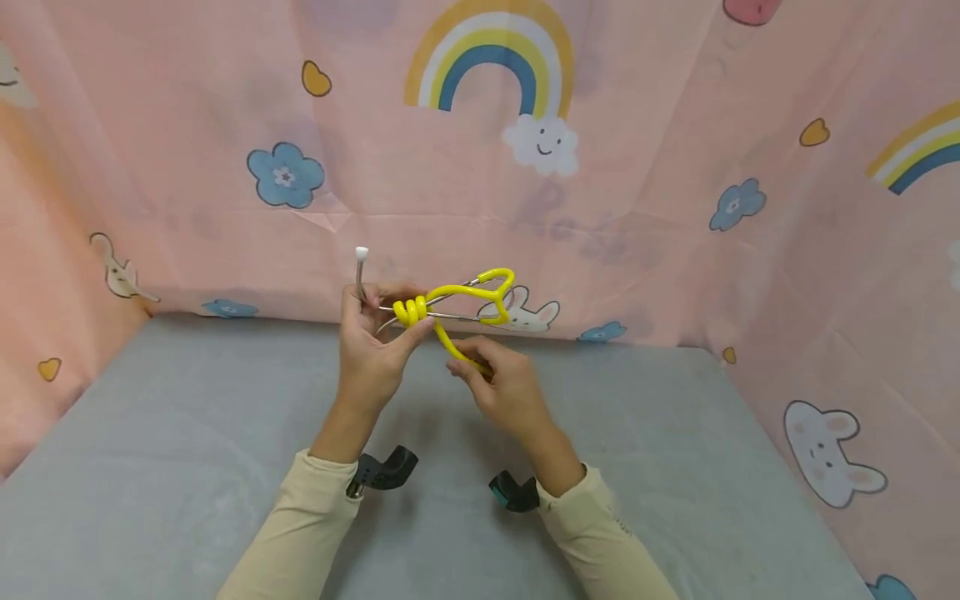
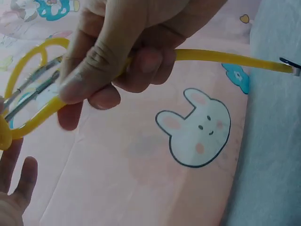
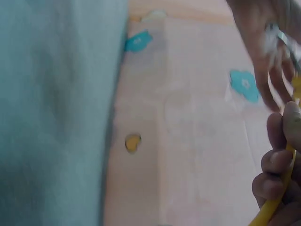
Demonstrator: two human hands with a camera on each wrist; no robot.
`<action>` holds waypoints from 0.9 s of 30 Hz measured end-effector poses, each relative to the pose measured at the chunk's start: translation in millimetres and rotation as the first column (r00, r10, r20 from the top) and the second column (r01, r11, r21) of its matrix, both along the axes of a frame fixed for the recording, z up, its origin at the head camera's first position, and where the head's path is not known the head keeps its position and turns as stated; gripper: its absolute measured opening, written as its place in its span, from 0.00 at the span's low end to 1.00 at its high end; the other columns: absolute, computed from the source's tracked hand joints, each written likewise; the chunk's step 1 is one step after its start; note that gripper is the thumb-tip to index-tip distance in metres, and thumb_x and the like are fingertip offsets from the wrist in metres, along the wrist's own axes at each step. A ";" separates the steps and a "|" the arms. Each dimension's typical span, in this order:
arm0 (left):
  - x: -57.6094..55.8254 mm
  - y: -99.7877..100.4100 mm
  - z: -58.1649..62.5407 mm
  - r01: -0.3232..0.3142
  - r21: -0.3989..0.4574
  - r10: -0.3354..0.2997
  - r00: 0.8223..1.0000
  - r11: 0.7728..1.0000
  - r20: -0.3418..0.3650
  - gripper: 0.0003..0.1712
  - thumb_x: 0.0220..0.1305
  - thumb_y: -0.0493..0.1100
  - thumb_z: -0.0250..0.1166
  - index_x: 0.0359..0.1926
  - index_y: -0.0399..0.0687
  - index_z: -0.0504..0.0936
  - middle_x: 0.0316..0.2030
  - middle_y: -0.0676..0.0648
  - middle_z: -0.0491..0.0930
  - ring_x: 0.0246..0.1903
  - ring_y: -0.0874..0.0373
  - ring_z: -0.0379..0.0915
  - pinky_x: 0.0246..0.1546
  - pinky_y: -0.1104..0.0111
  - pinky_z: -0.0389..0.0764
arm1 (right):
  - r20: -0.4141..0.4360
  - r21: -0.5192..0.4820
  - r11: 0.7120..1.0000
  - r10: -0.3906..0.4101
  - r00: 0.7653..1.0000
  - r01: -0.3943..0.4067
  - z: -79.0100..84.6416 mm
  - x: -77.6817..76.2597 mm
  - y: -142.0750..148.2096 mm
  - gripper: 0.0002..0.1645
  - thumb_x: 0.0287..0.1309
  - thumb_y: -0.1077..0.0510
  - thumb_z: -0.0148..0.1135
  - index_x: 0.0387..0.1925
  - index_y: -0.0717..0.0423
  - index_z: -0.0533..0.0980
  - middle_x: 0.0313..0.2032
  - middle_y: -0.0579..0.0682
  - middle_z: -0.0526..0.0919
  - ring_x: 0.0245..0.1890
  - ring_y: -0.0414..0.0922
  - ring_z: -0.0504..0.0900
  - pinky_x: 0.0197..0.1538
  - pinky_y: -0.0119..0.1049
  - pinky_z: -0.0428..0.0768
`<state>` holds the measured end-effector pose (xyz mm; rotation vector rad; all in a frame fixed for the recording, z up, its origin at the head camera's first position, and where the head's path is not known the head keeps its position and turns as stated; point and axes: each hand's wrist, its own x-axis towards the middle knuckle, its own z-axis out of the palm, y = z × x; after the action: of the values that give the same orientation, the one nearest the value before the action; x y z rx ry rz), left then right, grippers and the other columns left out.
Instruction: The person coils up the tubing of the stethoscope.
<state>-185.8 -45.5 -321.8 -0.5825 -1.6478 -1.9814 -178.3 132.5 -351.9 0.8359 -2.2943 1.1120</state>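
A stethoscope with yellow tubing (image 1: 468, 290) and metal ear tubes (image 1: 456, 316) is held up above the table. Its tubing is wound in several turns (image 1: 409, 312) around the ear tubes. My left hand (image 1: 369, 360) holds this wound part between thumb and fingers; one white eartip (image 1: 362, 253) sticks up beside it. Lower right of there, my right hand (image 1: 512, 385) pinches the loose length of tubing. In the left wrist view, that loose tubing (image 2: 221, 57) runs past the right hand (image 2: 117, 56) to a metal fitting (image 2: 295, 70). The other eartip is not clearly visible.
Below the hands lies a grey-covered table (image 1: 225, 400). Behind and at the sides hangs a pink printed cloth (image 1: 645, 192), meeting the table's far edge. A dark camera mount (image 1: 386, 468) sits on the left wrist and another mount (image 1: 514, 492) on the right.
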 end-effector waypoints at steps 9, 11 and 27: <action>-2.3 -7.6 3.2 -0.124 0.010 0.124 0.992 0.992 0.028 0.33 0.48 0.23 0.74 0.37 0.40 0.55 0.45 0.39 0.83 0.43 0.57 0.82 0.43 0.72 0.85 | 0.019 0.049 0.998 0.044 0.999 -0.045 7.0 10.2 -12.5 0.14 0.60 0.61 0.68 0.48 0.61 0.81 0.35 0.51 0.88 0.27 0.38 0.81 0.30 0.26 0.81; -2.5 -10.3 4.4 -0.139 0.010 0.138 0.990 0.990 0.024 0.33 0.47 0.23 0.75 0.37 0.39 0.56 0.44 0.40 0.83 0.43 0.57 0.83 0.43 0.72 0.85 | 0.018 0.101 0.994 0.050 0.999 -0.051 10.7 11.6 -10.8 0.19 0.61 0.60 0.67 0.54 0.60 0.80 0.38 0.51 0.88 0.30 0.39 0.82 0.33 0.27 0.82; -3.5 -9.2 0.9 -0.066 -0.175 0.069 0.998 0.982 0.012 0.33 0.49 0.25 0.74 0.39 0.35 0.55 0.48 0.34 0.82 0.47 0.62 0.80 0.53 0.65 0.83 | -0.066 0.284 0.957 -0.046 0.997 0.063 40.4 33.9 0.1 0.14 0.54 0.54 0.73 0.43 0.52 0.86 0.27 0.43 0.77 0.22 0.35 0.67 0.25 0.25 0.69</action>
<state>-189.3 -54.7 -320.9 -0.5652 -1.8399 -1.8111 -144.3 132.6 -311.5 0.8918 -2.4479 0.7303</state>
